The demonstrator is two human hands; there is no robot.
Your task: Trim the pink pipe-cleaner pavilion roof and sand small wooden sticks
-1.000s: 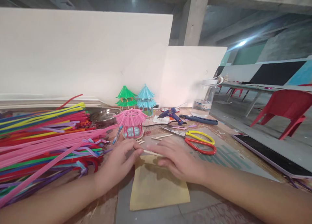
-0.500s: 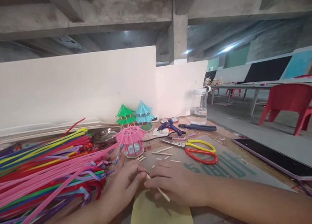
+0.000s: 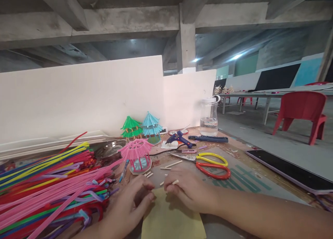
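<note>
3 small pavilions stood on the tabletop (image 3: 240, 147) in the head view: a pink pavilion (image 3: 137, 148) in front, with a green pavilion (image 3: 131, 127) and a blue pavilion (image 3: 152, 127) behind it. Nearer, the right hand (image 3: 184, 190) pinched 1 pale stick (image 3: 176, 182) between thumb and fingers, its end poking out above them. The left hand (image 3: 139, 199) was loosely curled, thumb apart from the fingertips. The stick was at the right hand, above the far part of a yellow sheet (image 3: 173, 220) that lay between the hands.

Short offcuts (image 3: 148, 174) lay just beside the pink pavilion's base, and longer rods (image 3: 173, 164) lay beyond the right hand. Scissors (image 3: 191, 158) with 1 yellow and 1 red handle rested past that hand, near a cutter (image 3: 186, 151) and a glue gun (image 3: 180, 139). A bottle (image 3: 208, 121) stood farther back. Pipe cleaners (image 3: 56, 190) were heaped beside the left hand, with a pen (image 3: 124, 171) between the heap and the pink pavilion. A phone (image 3: 283, 169) lay at far right.
</note>
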